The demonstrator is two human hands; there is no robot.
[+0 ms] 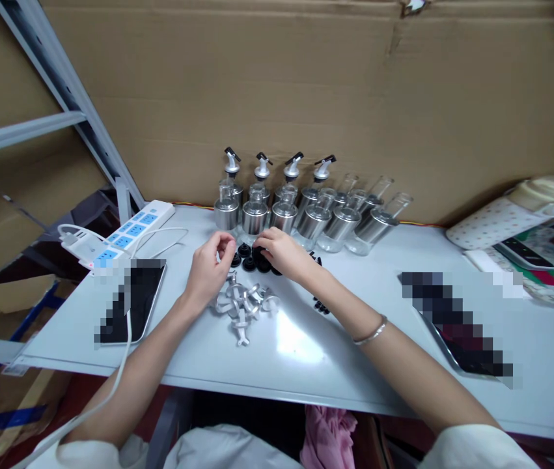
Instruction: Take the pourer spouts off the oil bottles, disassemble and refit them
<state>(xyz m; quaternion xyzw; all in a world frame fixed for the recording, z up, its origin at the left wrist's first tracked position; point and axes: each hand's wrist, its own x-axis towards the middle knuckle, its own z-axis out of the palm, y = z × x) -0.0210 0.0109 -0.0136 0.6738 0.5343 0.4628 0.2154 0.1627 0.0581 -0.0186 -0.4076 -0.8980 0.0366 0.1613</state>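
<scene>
My left hand (209,265) is closed, its thumb and fingertips curled together beside the black rubber stoppers (248,263); whatever it may hold is hidden. My right hand (282,253) reaches over the same stoppers, fingers pinched down on a black stopper (260,258) that they partly cover. Just in front of both hands lies a loose pile of silver pourer spouts (241,302). Small black levers (322,306) lie close to the right wrist, some hidden behind the forearm.
Glass bottles with metal sleeves (312,223) stand in rows behind the hands; several at the back carry pourer tops (291,167). A power strip (135,231) and a tablet (135,303) with a white cable lie left. At right are a phone (457,326) and a dotted pouch (496,218).
</scene>
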